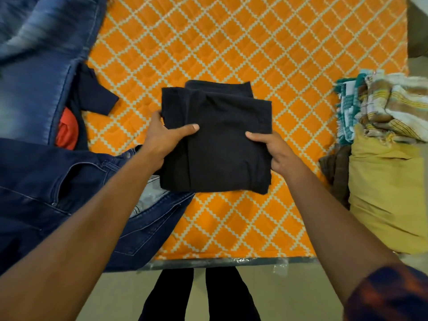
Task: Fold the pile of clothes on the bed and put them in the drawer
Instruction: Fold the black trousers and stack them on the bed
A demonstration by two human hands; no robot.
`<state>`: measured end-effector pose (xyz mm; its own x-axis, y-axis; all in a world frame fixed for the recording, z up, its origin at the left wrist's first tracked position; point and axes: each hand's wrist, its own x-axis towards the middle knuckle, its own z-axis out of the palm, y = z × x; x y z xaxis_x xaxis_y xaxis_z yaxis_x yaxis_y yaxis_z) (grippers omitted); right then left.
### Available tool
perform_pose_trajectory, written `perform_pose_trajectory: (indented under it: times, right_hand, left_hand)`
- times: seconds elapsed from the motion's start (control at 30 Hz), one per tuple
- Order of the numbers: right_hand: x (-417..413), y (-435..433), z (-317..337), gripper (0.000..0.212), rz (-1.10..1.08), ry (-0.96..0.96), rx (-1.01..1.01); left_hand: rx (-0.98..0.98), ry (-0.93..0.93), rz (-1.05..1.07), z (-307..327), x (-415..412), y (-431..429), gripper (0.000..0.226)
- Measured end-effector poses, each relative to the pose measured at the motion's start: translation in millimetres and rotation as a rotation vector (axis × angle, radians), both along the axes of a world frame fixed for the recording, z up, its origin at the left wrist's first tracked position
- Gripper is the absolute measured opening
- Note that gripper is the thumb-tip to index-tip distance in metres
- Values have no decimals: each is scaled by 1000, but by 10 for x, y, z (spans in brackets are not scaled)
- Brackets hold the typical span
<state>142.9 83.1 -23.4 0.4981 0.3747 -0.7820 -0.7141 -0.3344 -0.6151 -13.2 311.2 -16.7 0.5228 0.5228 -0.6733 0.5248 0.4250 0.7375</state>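
Note:
A folded black garment (pixel 220 140) is held over the middle of the bed with the orange diamond-patterned cover (pixel 231 42). My left hand (pixel 162 140) grips its left edge, thumb on top and fingers underneath. On the right edge my right hand (pixel 275 151) grips the same way, thumb on top. Unfolded clothes lie at the left: dark blue jeans (pixel 58 193), lighter faded jeans (pixel 34 66), a navy shirt (pixel 92 91) and a red piece (pixel 67 130).
At the right edge of the bed sit a stack of striped and teal cloths (pixel 382 107), a mustard-yellow garment (pixel 386 188) and a brown piece (pixel 338 172). The bed's near edge (pixel 220 260) runs across below, with my dark-trousered legs (pixel 196 295) on the floor.

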Motion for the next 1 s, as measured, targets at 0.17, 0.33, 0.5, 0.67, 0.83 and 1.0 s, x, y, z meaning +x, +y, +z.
perform_pose_trajectory:
  times: [0.17, 0.33, 0.5, 0.67, 0.83, 1.0]
  right_hand:
    - [-141, -618, 118, 45, -152, -118, -98]
    - [-195, -1309, 153, 37, -274, -259, -247]
    - [-210, -1671, -11, 39, -199, -281, -378]
    - [-230, -1896, 75, 43, -94, -461, -551]
    - [-350, -2158, 76, 49, 138, -494, -532]
    - [-476, -2053, 133, 61, 143, -821, -685]
  left_hand:
    - [-104, -86, -126, 74, 65, -545, 93]
    - [-150, -16, -152, 18, 202, -1237, 85]
    - [-199, 25, -42, -63, 186, -1704, 85]
    - [-270, 54, -51, -27, 156, -2073, 73]
    - [-186, 23, -23, -92, 75, -2274, 72]
    - [204, 48, -208, -67, 15, -2242, 81]
